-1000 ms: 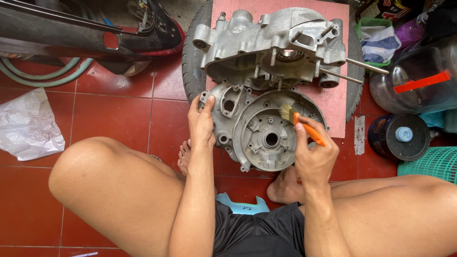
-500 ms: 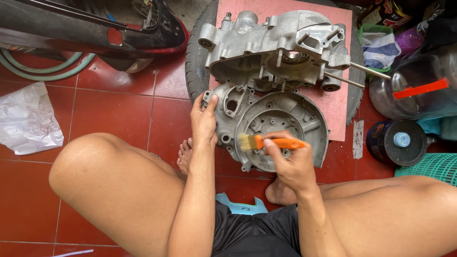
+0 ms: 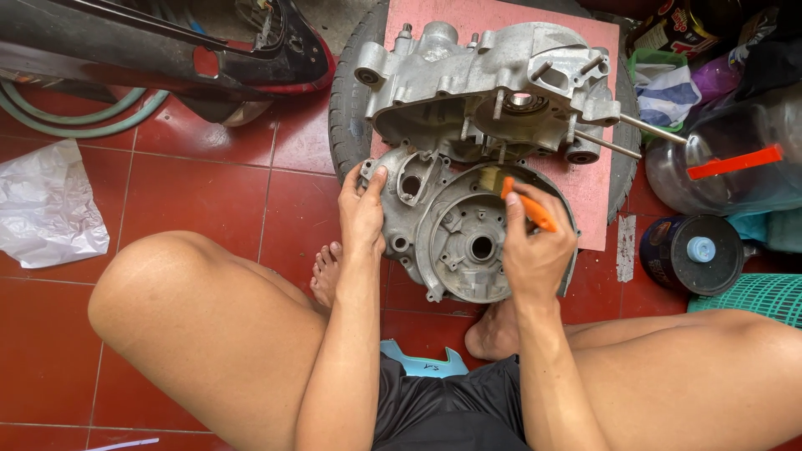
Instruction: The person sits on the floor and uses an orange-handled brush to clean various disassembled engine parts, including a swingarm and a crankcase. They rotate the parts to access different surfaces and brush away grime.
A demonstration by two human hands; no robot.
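Sitting on the red tile floor (image 3: 209,200) with knees spread, the person has the work right between the feet. Nearest, the left hand (image 3: 362,213) is clamped on the left rim of the round crankcase half (image 3: 464,238), thumb over the edge, steadying it. The right hand (image 3: 535,250) is closed around an orange-handled paintbrush (image 3: 518,196), handle running up and to the left from the fist, so the bristles sit just above the casing's upper rim, touching or nearly so (I cannot tell which). The casing lies flat, open face up, its central bore down and left of the bristles; the right hand is nearer that bore.

Just beyond, touching or overlapping the near casing's top edge, the other crankcase half (image 3: 493,88) rests on a pink board (image 3: 593,142) laid over a tyre (image 3: 347,100); its studs (image 3: 643,127) stick out to the right. Off right stand a dark lidded tin (image 3: 693,255), a clear plastic jug (image 3: 727,167) and a green basket (image 3: 752,292). To the left lie a crumpled plastic bag (image 3: 46,209), a green hose (image 3: 67,113) and a black and red scooter body panel (image 3: 167,50).
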